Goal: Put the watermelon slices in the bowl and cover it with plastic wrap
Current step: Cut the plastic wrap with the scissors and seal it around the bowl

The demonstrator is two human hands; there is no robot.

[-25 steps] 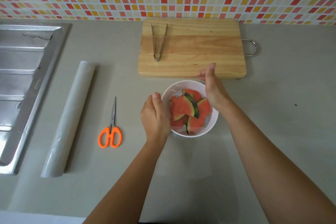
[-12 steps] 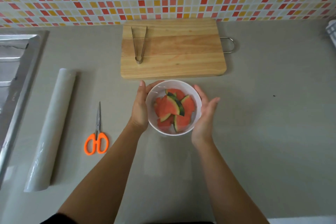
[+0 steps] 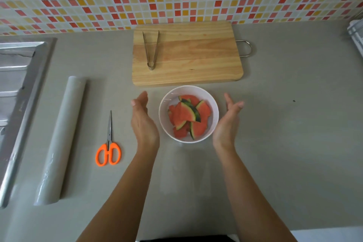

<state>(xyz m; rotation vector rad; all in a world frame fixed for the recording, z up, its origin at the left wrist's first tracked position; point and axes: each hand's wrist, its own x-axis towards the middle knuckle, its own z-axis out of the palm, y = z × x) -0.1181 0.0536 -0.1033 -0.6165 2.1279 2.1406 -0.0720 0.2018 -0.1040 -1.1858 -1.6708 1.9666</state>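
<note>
A white bowl (image 3: 167, 96) stands on the grey counter just in front of the cutting board. Several red watermelon slices (image 3: 186, 116) with green rind lie inside it. A faint shine across the bowl's rim looks like clear plastic wrap, and a loose clear sheet shows on the counter in front of the bowl. My left hand (image 3: 143, 122) is open a short way left of the bowl, not touching it. My right hand (image 3: 227, 124) is open on the bowl's right side, also apart from it. The plastic wrap roll (image 3: 60, 139) lies lengthwise at the left.
Orange-handled scissors (image 3: 109, 145) lie between the roll and my left hand. A wooden cutting board (image 3: 188, 53) with metal tongs (image 3: 151, 49) sits behind the bowl. A steel sink drainboard (image 3: 17, 88) fills the far left. A tiled wall runs along the back.
Both hands have come off the sides of the bowl and spread outward, left and right. The bowl stays where it was.
</note>
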